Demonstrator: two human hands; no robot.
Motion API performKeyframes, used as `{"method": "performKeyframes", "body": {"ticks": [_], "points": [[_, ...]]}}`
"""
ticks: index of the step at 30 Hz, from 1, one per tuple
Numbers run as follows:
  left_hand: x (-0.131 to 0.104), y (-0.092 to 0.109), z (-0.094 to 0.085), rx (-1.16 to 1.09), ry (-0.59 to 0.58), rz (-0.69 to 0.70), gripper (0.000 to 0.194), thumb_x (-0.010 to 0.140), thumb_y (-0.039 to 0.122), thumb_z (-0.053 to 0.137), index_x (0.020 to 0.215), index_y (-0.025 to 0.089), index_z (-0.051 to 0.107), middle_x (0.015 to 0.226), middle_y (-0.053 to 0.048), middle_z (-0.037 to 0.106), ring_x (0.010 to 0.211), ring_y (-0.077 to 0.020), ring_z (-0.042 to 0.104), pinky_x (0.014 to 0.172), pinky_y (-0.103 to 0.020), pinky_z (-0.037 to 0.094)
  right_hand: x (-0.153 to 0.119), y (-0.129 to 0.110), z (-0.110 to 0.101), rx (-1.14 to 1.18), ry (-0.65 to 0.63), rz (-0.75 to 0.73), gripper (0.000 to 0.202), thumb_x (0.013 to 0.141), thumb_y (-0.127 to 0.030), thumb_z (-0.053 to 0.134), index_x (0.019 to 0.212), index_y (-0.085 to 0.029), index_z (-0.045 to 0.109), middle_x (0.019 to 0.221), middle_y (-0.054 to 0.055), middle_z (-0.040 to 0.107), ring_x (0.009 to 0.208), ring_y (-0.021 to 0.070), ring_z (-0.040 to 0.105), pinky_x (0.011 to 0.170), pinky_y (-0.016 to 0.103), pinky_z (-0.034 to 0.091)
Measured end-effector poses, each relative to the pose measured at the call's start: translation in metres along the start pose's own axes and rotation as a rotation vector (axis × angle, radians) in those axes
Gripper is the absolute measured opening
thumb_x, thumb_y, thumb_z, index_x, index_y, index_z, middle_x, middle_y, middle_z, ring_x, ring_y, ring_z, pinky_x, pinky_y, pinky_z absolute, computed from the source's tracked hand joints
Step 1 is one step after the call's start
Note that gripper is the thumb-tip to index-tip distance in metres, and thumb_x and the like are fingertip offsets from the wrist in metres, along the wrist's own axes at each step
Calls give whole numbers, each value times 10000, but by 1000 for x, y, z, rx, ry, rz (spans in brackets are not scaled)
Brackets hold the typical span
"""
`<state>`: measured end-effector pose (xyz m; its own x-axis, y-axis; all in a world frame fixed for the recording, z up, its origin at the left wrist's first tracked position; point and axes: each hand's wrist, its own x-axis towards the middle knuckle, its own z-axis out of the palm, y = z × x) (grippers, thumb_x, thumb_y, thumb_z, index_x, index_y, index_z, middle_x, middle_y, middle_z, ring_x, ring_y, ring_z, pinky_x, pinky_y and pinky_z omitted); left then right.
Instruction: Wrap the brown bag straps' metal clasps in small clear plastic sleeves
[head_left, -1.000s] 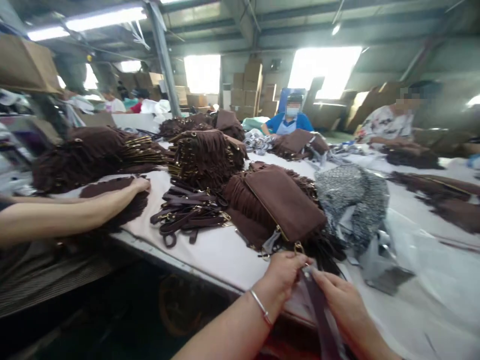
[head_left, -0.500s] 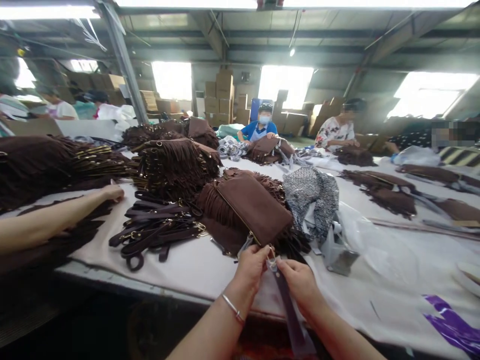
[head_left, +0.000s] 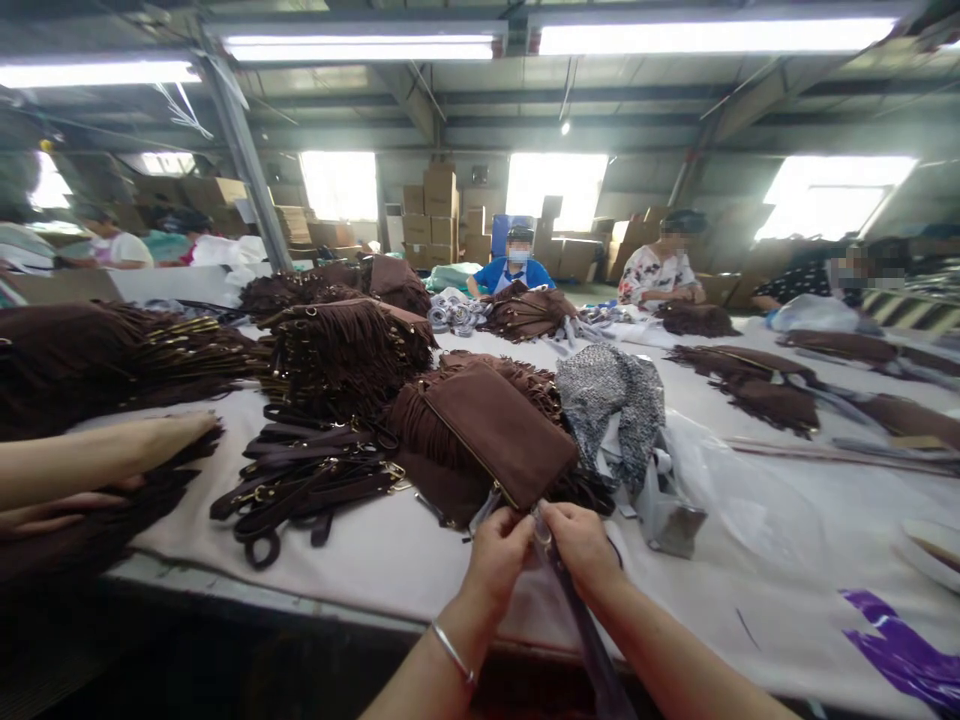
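Note:
A brown fringed bag [head_left: 504,432] with a gold zip along its edge lies on a pile of the same bags, its near corner toward me. My left hand [head_left: 496,552] pinches at that corner, by the zip end. Close beside it, my right hand [head_left: 581,548] is closed on the metal-fitted end of a dark strap [head_left: 571,610]. The strap hangs down over the table's front edge between my forearms. Fingertips of both hands nearly meet, and the small fitting between them is partly hidden.
Dark straps with gold clips [head_left: 307,480] lie left of the bag. Behind them rises a stack of fringed bags [head_left: 345,345]. A co-worker's arm [head_left: 105,455] reaches in from the left. Grey speckled cloth [head_left: 611,405] and purple plastic [head_left: 900,650] lie to the right.
My right hand has shifted up and closer to the bag's corner, bringing the strap end along. The co-worker's arm at left has drawn back, and a second hand now shows. The view has tilted upward.

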<state>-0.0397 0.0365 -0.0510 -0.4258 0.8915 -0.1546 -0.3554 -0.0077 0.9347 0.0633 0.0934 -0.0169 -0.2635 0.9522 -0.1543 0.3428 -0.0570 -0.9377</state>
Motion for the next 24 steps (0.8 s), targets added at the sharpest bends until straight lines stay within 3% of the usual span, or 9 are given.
{"method": "performKeyframes", "body": {"ticks": [3,7,11,14,18,21,24], "points": [[2,-4,-6,89,-7,39,277,732,406,692,744,129,680,685,-35,641,631,-141,560,564,-234,415,-2,4,-3,85,-49,15,426,788,-526,534,658,-136,647,522,11,555,468,133,482,422,234,354],[5,-8,-7,138,43,54,241,755,378,653,707,142,650,576,7,562,527,-110,469,491,-224,344,-13,14,-15,247,-228,33,422,761,-556,612,814,-143,678,690,36,656,598,149,563,542,242,434],[10,-13,1,81,163,71,205,731,342,668,712,139,667,615,-17,614,556,-123,500,535,-237,386,-26,29,-19,291,-360,144,378,661,-486,742,765,-128,679,648,20,638,572,125,534,529,225,389],[19,-18,6,24,210,60,233,717,349,680,795,130,684,719,-47,670,628,-144,556,599,-250,433,-29,35,-16,371,-371,243,397,597,-485,781,700,-128,643,562,-2,592,502,111,495,497,228,361],[23,-15,8,-187,172,42,309,718,368,693,917,133,666,884,-74,704,761,-170,620,712,-277,483,-22,30,-13,412,-347,232,395,637,-505,745,659,-133,614,542,-2,574,475,107,488,484,234,363],[8,-6,8,-387,87,-53,337,695,363,743,926,137,651,899,-81,703,767,-175,637,707,-281,492,-11,22,-10,390,-281,167,341,648,-448,729,653,-119,638,559,17,596,503,118,518,503,239,384],[-19,-1,9,-357,2,-185,372,692,400,761,922,138,633,843,-75,692,711,-165,633,639,-261,481,1,18,-3,390,-233,149,317,637,-428,719,641,-122,638,544,18,598,488,124,514,489,249,384]]}}
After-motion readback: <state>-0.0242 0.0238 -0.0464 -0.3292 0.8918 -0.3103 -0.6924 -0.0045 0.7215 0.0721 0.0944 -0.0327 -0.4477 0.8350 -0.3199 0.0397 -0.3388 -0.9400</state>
